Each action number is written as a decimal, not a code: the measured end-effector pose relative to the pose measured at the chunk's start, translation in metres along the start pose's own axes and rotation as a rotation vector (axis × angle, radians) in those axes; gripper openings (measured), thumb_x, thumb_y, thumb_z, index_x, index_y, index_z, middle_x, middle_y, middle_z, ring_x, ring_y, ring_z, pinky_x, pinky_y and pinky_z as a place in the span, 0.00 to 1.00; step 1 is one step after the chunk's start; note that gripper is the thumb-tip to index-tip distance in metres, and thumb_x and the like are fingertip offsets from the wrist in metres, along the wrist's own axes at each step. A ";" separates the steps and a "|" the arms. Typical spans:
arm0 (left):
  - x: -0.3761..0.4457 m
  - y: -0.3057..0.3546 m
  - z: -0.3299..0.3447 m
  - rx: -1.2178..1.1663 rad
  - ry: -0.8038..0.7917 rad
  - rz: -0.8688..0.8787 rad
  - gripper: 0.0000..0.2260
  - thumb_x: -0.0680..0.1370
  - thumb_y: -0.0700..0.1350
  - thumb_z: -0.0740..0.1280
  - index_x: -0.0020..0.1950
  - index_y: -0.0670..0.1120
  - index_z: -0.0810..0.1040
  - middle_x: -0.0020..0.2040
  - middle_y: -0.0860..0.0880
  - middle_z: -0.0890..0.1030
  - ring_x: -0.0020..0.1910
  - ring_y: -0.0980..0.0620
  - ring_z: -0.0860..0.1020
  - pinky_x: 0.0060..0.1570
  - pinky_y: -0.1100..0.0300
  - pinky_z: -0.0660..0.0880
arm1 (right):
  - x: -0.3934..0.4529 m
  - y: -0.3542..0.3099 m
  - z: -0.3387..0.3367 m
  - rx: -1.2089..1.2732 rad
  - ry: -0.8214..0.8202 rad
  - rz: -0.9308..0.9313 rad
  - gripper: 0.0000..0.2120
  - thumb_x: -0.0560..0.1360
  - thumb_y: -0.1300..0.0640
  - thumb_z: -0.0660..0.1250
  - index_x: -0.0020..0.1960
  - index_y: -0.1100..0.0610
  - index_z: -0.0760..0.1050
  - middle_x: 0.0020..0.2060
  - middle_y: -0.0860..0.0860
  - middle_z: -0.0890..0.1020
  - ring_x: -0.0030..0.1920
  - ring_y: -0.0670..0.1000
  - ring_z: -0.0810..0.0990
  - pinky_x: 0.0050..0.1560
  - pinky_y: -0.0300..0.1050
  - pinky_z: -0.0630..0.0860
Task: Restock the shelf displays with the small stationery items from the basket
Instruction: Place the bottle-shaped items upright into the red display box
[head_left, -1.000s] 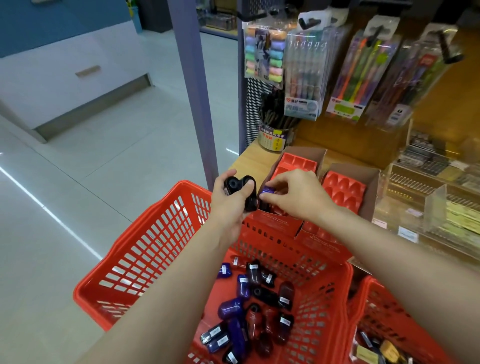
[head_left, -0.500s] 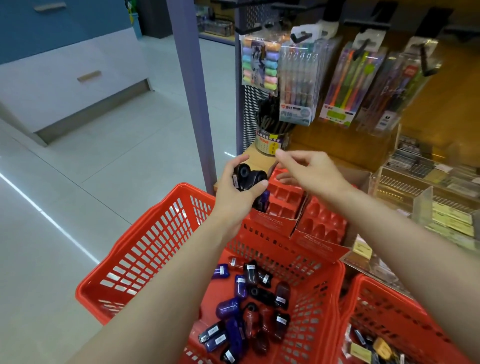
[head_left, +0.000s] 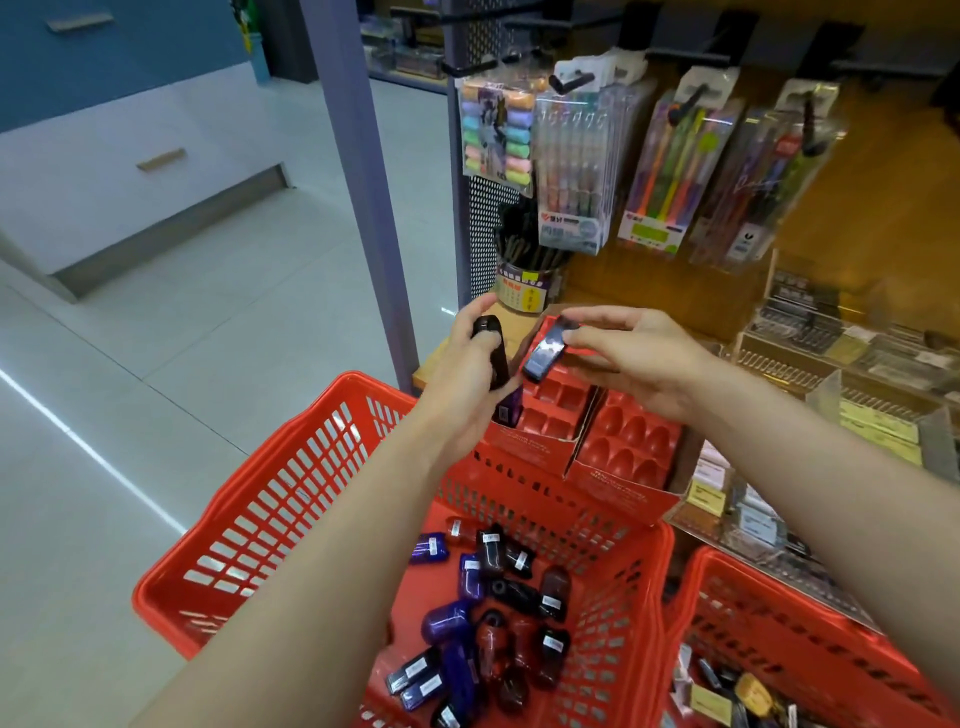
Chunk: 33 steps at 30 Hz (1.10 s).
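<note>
My left hand (head_left: 460, 387) grips a small black sharpener (head_left: 492, 358) above the near corner of a red display box (head_left: 537, 441). My right hand (head_left: 634, 358) pinches a second dark sharpener (head_left: 545, 351), tilted, over the box's red slotted tray. A purple sharpener (head_left: 508, 410) stands in the tray's near-left slot. Beside it lies a second red display box (head_left: 623, 467) with round hollows. The red basket (head_left: 291, 499) below my arms holds several purple, black and dark red sharpeners (head_left: 488, 618).
A second red basket (head_left: 810, 639) with mixed small items sits at lower right. Pen packs (head_left: 576, 166) hang on hooks above the wooden shelf, and a pen cup (head_left: 524, 283) stands behind the boxes. A grey post (head_left: 358, 182) rises left of the shelf. Tiled floor lies left.
My right hand, which was empty half a second ago, now pinches a dark sharpener taken from my left hand. My left hand now holds one sharpener instead of a cluster.
</note>
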<state>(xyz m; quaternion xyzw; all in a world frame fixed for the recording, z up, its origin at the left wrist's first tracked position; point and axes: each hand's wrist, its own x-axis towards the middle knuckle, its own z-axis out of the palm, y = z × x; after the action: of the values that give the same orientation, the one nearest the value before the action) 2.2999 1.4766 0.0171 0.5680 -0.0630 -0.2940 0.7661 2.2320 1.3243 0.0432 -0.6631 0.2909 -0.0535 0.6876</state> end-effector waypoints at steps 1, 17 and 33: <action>0.003 0.000 -0.003 0.003 0.000 -0.012 0.21 0.83 0.36 0.53 0.67 0.58 0.71 0.59 0.51 0.78 0.53 0.55 0.78 0.63 0.48 0.74 | 0.003 0.001 -0.003 0.048 -0.009 0.012 0.10 0.74 0.66 0.72 0.51 0.55 0.82 0.51 0.56 0.85 0.50 0.52 0.85 0.46 0.44 0.83; 0.012 -0.015 -0.040 0.222 0.150 0.107 0.15 0.82 0.37 0.62 0.68 0.47 0.73 0.62 0.47 0.80 0.60 0.50 0.79 0.60 0.54 0.78 | 0.036 0.014 0.014 -0.617 0.206 -0.333 0.12 0.74 0.47 0.72 0.54 0.50 0.75 0.41 0.45 0.81 0.36 0.40 0.80 0.35 0.32 0.73; -0.001 -0.013 -0.028 0.414 0.032 0.153 0.18 0.83 0.37 0.61 0.71 0.50 0.71 0.62 0.50 0.80 0.60 0.55 0.78 0.49 0.71 0.76 | 0.045 0.019 0.023 -0.879 0.061 -0.184 0.17 0.75 0.52 0.73 0.62 0.53 0.77 0.46 0.49 0.85 0.30 0.39 0.82 0.39 0.37 0.79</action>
<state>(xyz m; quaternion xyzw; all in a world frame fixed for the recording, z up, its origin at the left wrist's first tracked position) 2.3064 1.4981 -0.0045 0.7112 -0.1529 -0.2066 0.6543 2.2742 1.3264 0.0092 -0.9134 0.2461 -0.0054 0.3243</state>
